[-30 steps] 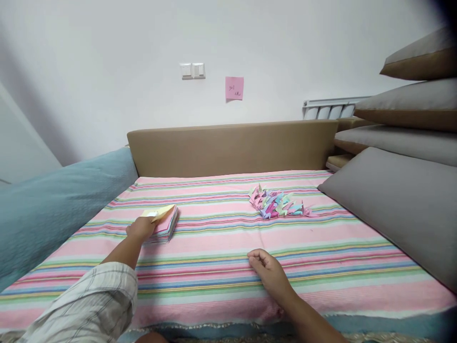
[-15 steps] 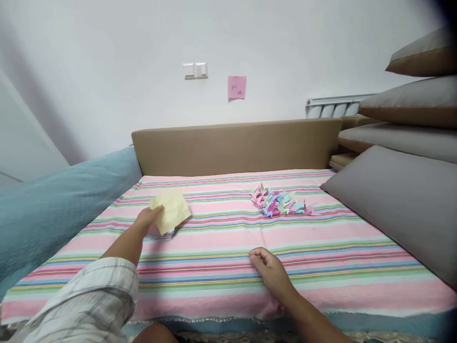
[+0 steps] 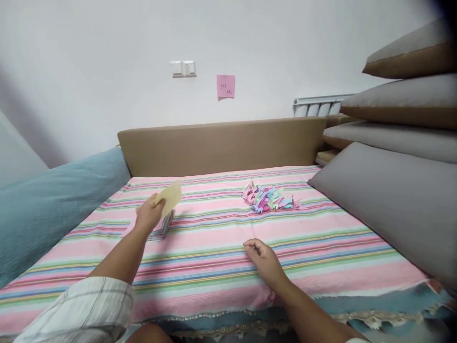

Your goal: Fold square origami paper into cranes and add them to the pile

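Yellow paper sheet (image 3: 171, 197) is held up in a slanted position above the left part of a striped cloth (image 3: 214, 267). At the far left, a long raised side is covered by blue-green fabric (image 3: 64, 186). Next to it, the left forearm is seen, and its lower part is covered by a white checked sleeve (image 3: 82, 305). The left hand (image 3: 150, 213) is clamped on the yellow paper sheet, which is pinched near its edge. Below this hand, a stack of coloured papers (image 3: 166, 225) is placed on the cloth; whether the stack is touched by the raised sheet cannot be told. Behind, a brown backrest (image 3: 221, 147) is set along the wall, on which two switches (image 3: 183, 69) and, to their right, a pink note (image 3: 225, 86) with handwriting are fixed. Right of the middle, a heap of small folded papers (image 3: 266, 196) in several colours is laid on the cloth. Nearer to the front, the right hand (image 3: 264, 259) is positioned, with its fingers curled inward and the thumb close to them; whether the fingertips are joined cannot be told. Farther right, a white radiator (image 3: 316, 108) is partly hidden by piled cushions (image 3: 403, 102), and below these a large grey cushion (image 3: 392, 200) is placed aslant.
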The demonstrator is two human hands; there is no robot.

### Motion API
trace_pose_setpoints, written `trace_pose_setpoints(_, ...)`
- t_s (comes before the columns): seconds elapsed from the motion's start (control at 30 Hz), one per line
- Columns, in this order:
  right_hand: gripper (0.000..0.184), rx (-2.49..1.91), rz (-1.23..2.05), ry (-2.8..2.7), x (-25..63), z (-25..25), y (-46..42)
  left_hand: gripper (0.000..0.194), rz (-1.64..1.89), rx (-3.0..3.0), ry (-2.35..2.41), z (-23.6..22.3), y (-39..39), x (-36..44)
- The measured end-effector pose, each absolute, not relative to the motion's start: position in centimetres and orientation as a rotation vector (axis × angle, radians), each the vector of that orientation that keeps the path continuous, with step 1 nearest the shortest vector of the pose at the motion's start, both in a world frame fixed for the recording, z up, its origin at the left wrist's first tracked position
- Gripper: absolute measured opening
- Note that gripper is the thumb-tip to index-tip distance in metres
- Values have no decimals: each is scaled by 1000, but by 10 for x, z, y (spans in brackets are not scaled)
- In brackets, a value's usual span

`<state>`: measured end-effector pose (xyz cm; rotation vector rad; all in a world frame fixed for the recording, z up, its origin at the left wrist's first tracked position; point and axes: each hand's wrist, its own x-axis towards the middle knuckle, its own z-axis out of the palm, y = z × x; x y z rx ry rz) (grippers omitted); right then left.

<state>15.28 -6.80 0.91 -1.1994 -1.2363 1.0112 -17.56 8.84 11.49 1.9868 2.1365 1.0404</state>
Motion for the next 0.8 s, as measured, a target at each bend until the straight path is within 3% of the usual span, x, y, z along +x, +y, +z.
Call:
trace_pose_setpoints(0.1, 29, -1204, 951, -1230, 160, 10, -66, 33, 1056, 2368, 1992, 115, 60, -127)
trace_pose_setpoints(0.23, 31, -1277, 821, -1319, 170, 7, -63, 33, 776, 2566, 1723, 71, 13, -65)
trace_pose_setpoints(0.43, 59, -1460, 369, -1828, 180, -12, -58, 48, 510, 2627, 1509, 4, -44, -20)
trace_pose_setpoints(0.63, 36, -1443, 288, -1985, 184, -27, -54, 44, 508, 2694, 1419, -5, -58, -26)
trace_pose_setpoints(0.8, 36, -1449, 310, -1963, 188, -31, -53, 35, 599, 2746, 1401, -5, -44, -48)
